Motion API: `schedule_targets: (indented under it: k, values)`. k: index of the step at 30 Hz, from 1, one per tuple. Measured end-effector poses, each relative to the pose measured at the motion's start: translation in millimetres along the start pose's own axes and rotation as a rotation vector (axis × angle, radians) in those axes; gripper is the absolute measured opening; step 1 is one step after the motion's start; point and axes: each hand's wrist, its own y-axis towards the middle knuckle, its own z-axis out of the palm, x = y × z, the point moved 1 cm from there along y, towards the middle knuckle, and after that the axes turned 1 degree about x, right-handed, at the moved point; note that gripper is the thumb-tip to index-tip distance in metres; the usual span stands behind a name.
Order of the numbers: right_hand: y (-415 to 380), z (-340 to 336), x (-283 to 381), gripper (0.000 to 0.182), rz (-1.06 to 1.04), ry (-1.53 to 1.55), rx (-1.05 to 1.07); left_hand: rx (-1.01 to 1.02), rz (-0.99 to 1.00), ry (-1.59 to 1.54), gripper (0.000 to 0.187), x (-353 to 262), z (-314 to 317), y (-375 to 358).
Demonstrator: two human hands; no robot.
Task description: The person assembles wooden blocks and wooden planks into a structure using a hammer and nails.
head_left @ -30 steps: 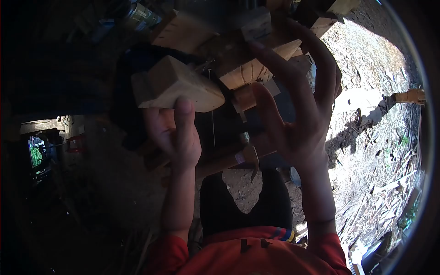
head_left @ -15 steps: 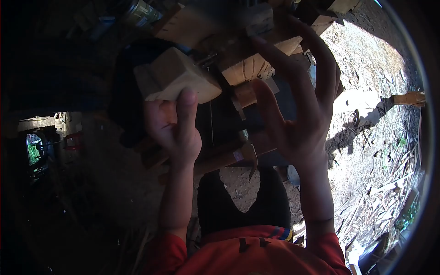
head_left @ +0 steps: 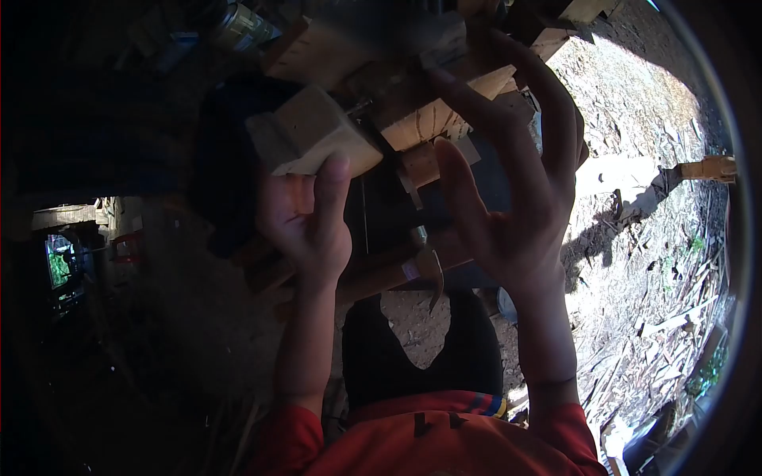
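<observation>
My left hand (head_left: pixel 305 214) grips a pale wooden block (head_left: pixel 313 127) with a stepped, angled shape. Its thumb presses on the near face, while the other fingers are partly hidden below the block. To the right, my right hand (head_left: pixel 516 182) is raised with fingers spread and curved, holding nothing. Between and below the hands lies a claw hammer (head_left: pixel 429 266), its wooden handle pointing left. Beyond it, pieces of cut wood (head_left: pixel 425 123) with dark marks sit near the right fingertips.
Several timber pieces (head_left: pixel 317 51) lie at the far side in shade. A can (head_left: pixel 244 28) stands at the upper left. On the right, sunlit ground (head_left: pixel 635 262) is strewn with wood chips, and a wooden-handled tool (head_left: pixel 706 169) shows at the edge.
My left hand has shifted slightly right with the wooden block, which has turned a little. My right hand stays spread, almost in the same place.
</observation>
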Motion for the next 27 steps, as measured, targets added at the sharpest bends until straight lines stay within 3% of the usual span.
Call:
schedule_targets:
  k: [2, 7, 14, 23, 27]
  values:
    - [1, -2, -2, 0.047, -0.015, 0.009, 0.005, 0.017, 0.002, 0.002, 0.024, -1, 0, -1]
    - [22, -27, 31, 0.05, 0.24, 0.139, 0.123, 0.099, 0.015, 0.0, 0.031, -1, -4, -3]
    - [26, -29, 30, 0.047, 0.253, 0.111, 0.142, 0.138, 0.044, -0.001, 0.034, 3, -4, 1]
    - [10, 9, 42, 0.082, 0.331, 0.195, -0.145, 0.123, 0.018, -0.08, 0.042, 2, 2, 3]
    - [13, -1, 47, 0.087, 0.406, 0.052, 0.087, 0.107, 0.005, -0.103, 0.043, 2, 0, 3]
